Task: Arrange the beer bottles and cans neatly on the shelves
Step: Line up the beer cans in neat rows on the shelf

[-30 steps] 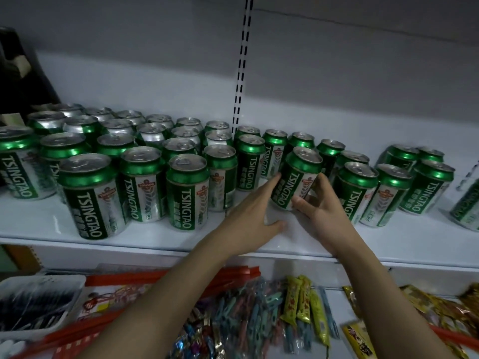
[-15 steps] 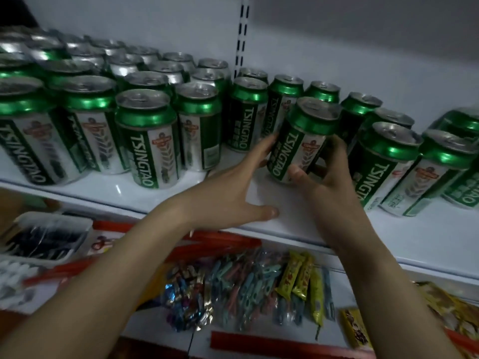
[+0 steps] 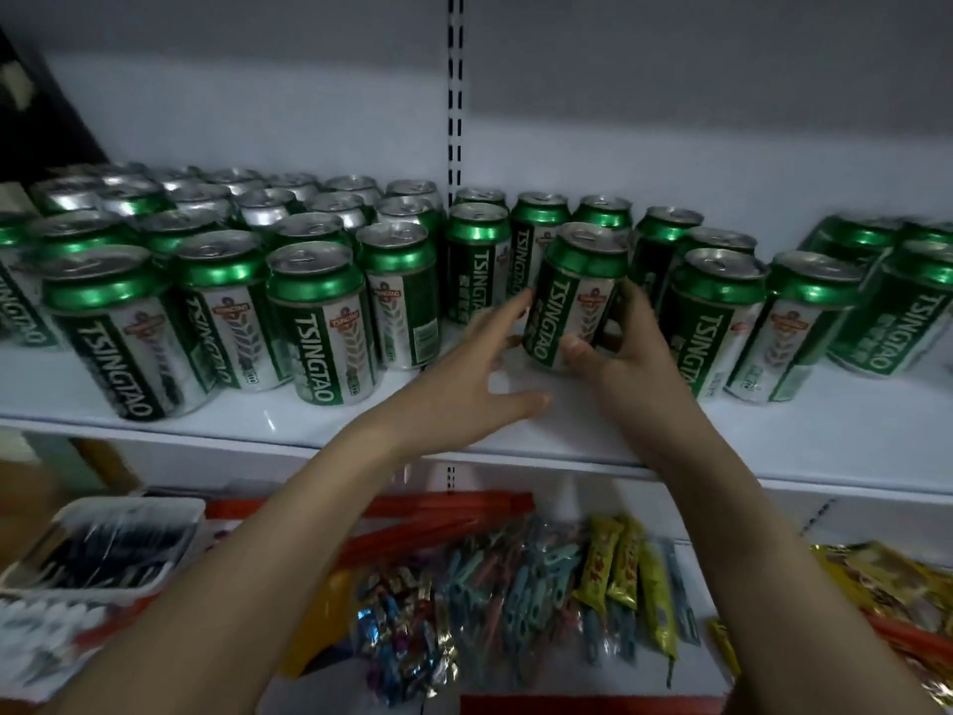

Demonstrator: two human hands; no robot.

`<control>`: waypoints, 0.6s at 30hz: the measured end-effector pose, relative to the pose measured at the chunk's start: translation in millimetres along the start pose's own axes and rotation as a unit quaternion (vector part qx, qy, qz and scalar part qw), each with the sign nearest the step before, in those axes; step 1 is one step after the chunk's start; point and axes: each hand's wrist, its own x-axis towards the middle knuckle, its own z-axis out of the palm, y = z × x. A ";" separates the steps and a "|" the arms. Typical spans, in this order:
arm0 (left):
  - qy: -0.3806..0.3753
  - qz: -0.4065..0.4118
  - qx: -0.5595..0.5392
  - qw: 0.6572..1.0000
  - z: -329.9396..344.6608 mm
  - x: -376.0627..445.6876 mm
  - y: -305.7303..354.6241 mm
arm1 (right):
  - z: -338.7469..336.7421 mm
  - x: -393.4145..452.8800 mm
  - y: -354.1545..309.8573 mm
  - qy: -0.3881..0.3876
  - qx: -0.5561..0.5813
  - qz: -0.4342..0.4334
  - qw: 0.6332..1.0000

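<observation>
The Tsingtao can (image 3: 575, 296) stands between our hands; right hand (image 3: 626, 363) grips it, left hand (image 3: 464, 384) spread, fingertips touching it.

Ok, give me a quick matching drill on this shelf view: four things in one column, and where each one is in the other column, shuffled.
Things:
1. can between the hands
2. white tray
3. yellow snack bars
4. slotted upright

Places:
A. lower shelf, far left
B. back wall, above the cans
C. top shelf, in the gap between the two groups of cans
D. lower shelf, below the right hand

Pairs: 1-C, 2-A, 3-D, 4-B. The left hand only touches the can with its fingertips.
</observation>
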 end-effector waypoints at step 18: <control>0.104 -0.028 -0.014 0.994 11.2 37.2 -9.2 | 36.1 44.4 -4.6 0.042 -0.173 0.006 0.984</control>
